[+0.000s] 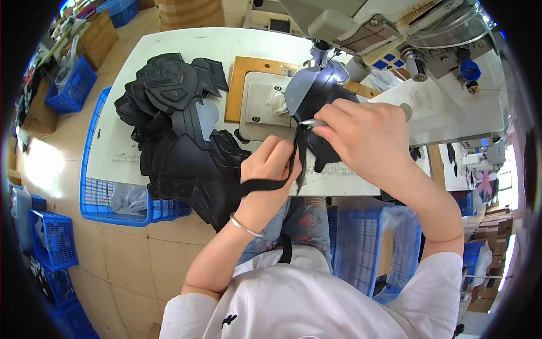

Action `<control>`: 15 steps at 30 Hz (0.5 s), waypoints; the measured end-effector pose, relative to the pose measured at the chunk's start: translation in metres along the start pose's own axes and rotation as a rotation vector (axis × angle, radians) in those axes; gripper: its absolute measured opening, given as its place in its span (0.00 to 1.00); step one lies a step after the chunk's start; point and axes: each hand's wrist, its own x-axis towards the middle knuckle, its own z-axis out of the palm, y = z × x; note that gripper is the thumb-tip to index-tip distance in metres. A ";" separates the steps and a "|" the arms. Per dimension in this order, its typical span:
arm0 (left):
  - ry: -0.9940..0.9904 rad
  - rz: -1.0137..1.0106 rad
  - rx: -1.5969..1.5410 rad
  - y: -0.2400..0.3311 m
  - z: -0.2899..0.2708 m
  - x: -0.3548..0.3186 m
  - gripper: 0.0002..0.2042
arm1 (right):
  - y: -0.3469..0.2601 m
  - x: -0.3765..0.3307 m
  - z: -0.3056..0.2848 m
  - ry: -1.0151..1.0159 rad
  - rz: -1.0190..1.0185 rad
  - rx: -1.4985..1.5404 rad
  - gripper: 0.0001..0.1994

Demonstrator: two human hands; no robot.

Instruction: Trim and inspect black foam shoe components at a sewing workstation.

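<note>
My left hand [270,169] is closed on a black strap [262,185], whose loose end hangs over the back of the hand. Fingers of my right hand [364,135] are closed around a small silver metal tool [312,123]; its tip meets the strap, and the rest is hidden in my grip. Just beyond both hands, a black molded piece [323,90] with a grey panel lies beneath the sewing machine's needle area [320,52], lit by a small lamp. Part of that piece is covered by my right hand.
A heap of black molded pieces [183,164] covers the table's left side and overhangs its front edge. The white tabletop [169,42] carries the machine's metal bed plate [262,93]. Blue crates [90,169] stand left of the table, and a large blue crate [355,243] stands below right.
</note>
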 end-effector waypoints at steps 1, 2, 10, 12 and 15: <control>0.034 0.050 -0.015 0.000 -0.001 -0.002 0.03 | 0.004 -0.002 -0.001 -0.025 0.016 0.075 0.09; 0.032 -0.021 -0.075 0.004 -0.008 -0.006 0.04 | 0.006 -0.004 -0.003 -0.025 0.015 0.072 0.09; 0.071 -0.008 -0.139 -0.004 -0.012 -0.012 0.03 | -0.006 -0.004 -0.013 0.034 0.039 0.083 0.11; 0.065 -0.035 -0.131 -0.004 -0.012 -0.013 0.03 | -0.005 -0.003 -0.010 0.015 0.027 0.055 0.11; 0.070 -0.005 -0.139 -0.004 -0.009 -0.012 0.03 | -0.006 -0.002 -0.009 -0.010 -0.004 0.002 0.11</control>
